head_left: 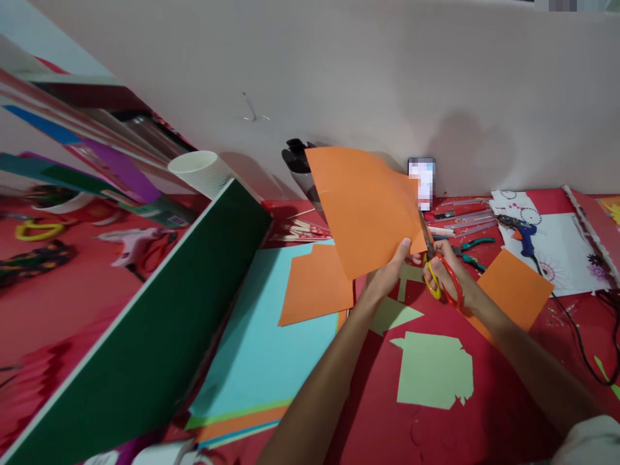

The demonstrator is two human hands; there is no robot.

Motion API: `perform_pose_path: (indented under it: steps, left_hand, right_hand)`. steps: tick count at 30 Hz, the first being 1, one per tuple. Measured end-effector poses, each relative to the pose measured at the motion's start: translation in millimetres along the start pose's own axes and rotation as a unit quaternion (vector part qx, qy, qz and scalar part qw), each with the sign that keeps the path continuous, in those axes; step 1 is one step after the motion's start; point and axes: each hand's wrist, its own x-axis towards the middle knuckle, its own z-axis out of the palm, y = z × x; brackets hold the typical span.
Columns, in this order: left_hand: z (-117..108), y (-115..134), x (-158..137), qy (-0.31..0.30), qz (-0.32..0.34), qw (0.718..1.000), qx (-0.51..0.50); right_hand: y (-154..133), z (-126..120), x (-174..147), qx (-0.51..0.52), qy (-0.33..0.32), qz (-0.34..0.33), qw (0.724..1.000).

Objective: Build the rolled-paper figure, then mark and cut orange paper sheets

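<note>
A large sheet of orange paper [363, 206] is held up in the air by my left hand [393, 270], its thumb pressed on the lower edge. My right hand [448, 268] grips scissors [440, 274] with one yellow and one red handle loop. Their blades meet the sheet's right edge, partly hidden by the paper. Below my hands, cut pieces of pale green paper [433, 371] lie on the red table [387, 433]. One has ragged notches. Another orange piece [516, 290] rests beneath my right forearm.
At left, a green board [159, 323] stands as a divider beside stacked coloured paper [261, 349] topped by an orange piece [314, 287]. A phone [422, 184] leans on the wall. Pliers [472, 252], a blue glue gun [524, 236] and its cord lie right; paper cups [201, 171] stand left.
</note>
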Motion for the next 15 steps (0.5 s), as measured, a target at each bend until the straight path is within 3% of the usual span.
perform_pose_path:
  steps: [4,7,9,10,12,15]
  left_hand:
    - [-31.2,3.8,4.2,-0.108,0.012,0.994,0.02]
    - [-75.5,3.7,5.4,-0.224,-0.007,0.974,0.046]
    - [-106.2,0.6,4.4,-0.268,-0.026,0.963,0.026]
    - [-119.5,-1.4,3.7,-0.276,-0.026,0.961,0.003]
    - [-139.1,-4.9,2.6,-0.228,-0.011,0.973,-0.042]
    - [-147.2,-4.7,4.1,-0.132,-0.01,0.988,-0.086]
  right_hand:
    - [6.1,-0.6,5.8,0.017,0.004,0.029,0.999]
    - [6.7,-0.5,8.8,0.026,0.019,0.043,0.999]
    - [7.0,-0.2,9.2,0.03,0.022,0.042,0.998]
    - [7.7,0.0,8.9,0.031,0.02,0.043,0.998]
    - [10.8,0.7,8.0,0.032,0.013,0.053,0.998]
    - [19.1,2.3,7.5,0.017,0.004,0.07,0.997]
